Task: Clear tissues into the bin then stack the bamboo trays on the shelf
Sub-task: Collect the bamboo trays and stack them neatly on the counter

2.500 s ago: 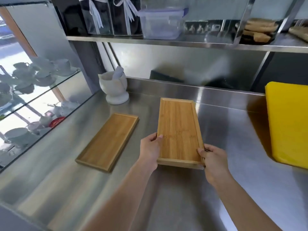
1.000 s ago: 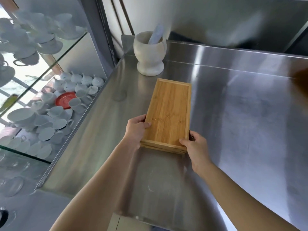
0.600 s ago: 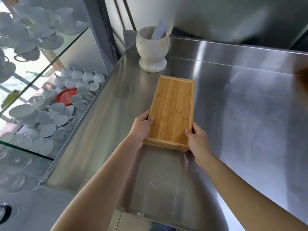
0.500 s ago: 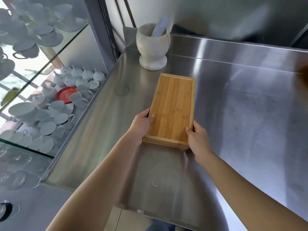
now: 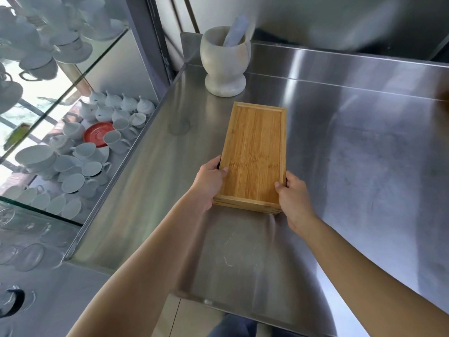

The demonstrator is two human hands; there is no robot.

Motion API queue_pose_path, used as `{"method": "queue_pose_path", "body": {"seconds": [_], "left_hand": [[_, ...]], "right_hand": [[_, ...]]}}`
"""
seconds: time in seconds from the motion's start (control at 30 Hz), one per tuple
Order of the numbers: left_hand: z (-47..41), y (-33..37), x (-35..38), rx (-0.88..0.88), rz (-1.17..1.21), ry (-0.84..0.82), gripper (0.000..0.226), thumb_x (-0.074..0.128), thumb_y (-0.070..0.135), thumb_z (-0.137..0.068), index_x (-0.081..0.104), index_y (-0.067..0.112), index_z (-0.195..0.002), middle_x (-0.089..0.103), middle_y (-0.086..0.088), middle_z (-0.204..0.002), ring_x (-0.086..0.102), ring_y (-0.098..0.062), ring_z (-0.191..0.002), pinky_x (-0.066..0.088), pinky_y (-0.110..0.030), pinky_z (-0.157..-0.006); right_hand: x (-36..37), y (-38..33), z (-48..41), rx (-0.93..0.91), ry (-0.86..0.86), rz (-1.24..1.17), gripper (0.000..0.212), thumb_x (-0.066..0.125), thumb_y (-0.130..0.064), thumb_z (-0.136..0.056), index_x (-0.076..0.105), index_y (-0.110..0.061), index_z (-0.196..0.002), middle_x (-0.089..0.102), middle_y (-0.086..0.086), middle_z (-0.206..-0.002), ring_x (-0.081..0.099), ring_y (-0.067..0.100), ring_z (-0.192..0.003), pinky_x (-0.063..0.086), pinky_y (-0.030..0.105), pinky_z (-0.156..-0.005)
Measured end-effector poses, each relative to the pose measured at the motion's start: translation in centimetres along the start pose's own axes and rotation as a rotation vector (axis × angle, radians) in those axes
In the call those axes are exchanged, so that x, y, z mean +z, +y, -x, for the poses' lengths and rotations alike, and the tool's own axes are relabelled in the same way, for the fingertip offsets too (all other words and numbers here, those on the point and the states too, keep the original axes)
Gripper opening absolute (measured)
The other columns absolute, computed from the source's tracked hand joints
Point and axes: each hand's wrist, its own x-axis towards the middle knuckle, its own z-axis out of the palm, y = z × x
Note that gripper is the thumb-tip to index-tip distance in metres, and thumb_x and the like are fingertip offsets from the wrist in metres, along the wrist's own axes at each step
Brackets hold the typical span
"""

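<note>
A stack of bamboo trays (image 5: pixel 255 147) lies lengthwise on the steel counter (image 5: pixel 352 166), its near end showing several layered edges. My left hand (image 5: pixel 210 181) grips the stack's near left side, thumb on the top tray's rim. My right hand (image 5: pixel 292 197) holds the near right corner, fingers wrapped around the edge. No tissues or bin are in view.
A white stone mortar with a pestle (image 5: pixel 226 60) stands just beyond the trays' far end. To the left, a glass cabinet (image 5: pixel 73 132) holds several white cups, teapots and a red saucer. The counter's front edge (image 5: pixel 243 305) is close below my arms.
The tray I held has been set on the other one, forming a stack. Since half a second ago both hands keep hold of its near end, which has barely shifted.
</note>
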Motion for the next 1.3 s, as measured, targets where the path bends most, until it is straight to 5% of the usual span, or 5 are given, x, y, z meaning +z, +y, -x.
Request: {"method": "queue_pose_path", "body": {"seconds": [0.4,0.57,0.97,1.17,1.3], "left_hand": [[2.2,-3.8,-6.1,0.239,-0.272,-0.239,0.064,0.041,-0.026,-0.082,0.025,-0.002,-0.139,0.038,-0.016,-0.139,0.041,-0.031,-0.128,0.031,-0.029,-0.106],[3.0,-6.2,-4.4,0.434,-0.726,-0.055,0.072,0.074,0.017,-0.076,0.039,0.015,-0.138,0.047,0.000,-0.140,0.035,-0.018,-0.134,0.018,-0.030,-0.115],[3.6,-6.3,-3.2,0.407,-0.629,0.117,0.053,0.072,0.028,-0.078,0.056,0.019,-0.128,0.066,-0.010,-0.121,0.053,-0.028,-0.121,0.040,-0.043,-0.102],[3.8,-6.6,-3.6,0.539,-0.585,0.054,0.047,0.056,0.024,-0.091,0.044,0.020,-0.136,0.064,0.001,-0.118,0.057,-0.011,-0.111,0.035,-0.002,-0.088],[3.5,-6.8,-3.5,0.549,-0.598,0.071,0.042,0.047,0.020,-0.095,0.044,0.014,-0.136,0.060,0.005,-0.109,0.058,-0.020,-0.111,0.037,-0.009,-0.088]], "right_hand": [[-4.7,2.0,1.5,-0.086,-0.465,0.150,0.103,0.079,-0.051,-0.057,0.023,-0.034,-0.142,0.038,-0.008,-0.146,0.032,0.011,-0.135,0.026,0.033,-0.111],[-2.9,3.7,1.9,-0.141,-0.228,0.629,0.088,0.067,-0.037,-0.078,0.009,-0.034,-0.144,0.016,0.002,-0.156,0.002,0.032,-0.142,0.011,0.047,-0.114],[-2.8,3.6,2.2,-0.289,-0.228,0.512,0.067,0.062,-0.039,-0.081,0.032,-0.024,-0.139,0.047,0.001,-0.140,0.039,0.022,-0.128,0.033,0.036,-0.107],[-3.2,2.8,2.4,-0.345,-0.296,0.552,0.054,0.045,-0.040,-0.090,0.032,-0.021,-0.139,0.048,0.003,-0.139,0.042,0.023,-0.127,0.035,0.040,-0.107],[-3.1,2.5,2.5,-0.342,-0.296,0.577,0.052,0.041,-0.037,-0.093,0.029,-0.019,-0.140,0.047,0.005,-0.140,0.042,0.025,-0.127,0.033,0.041,-0.107]]}}
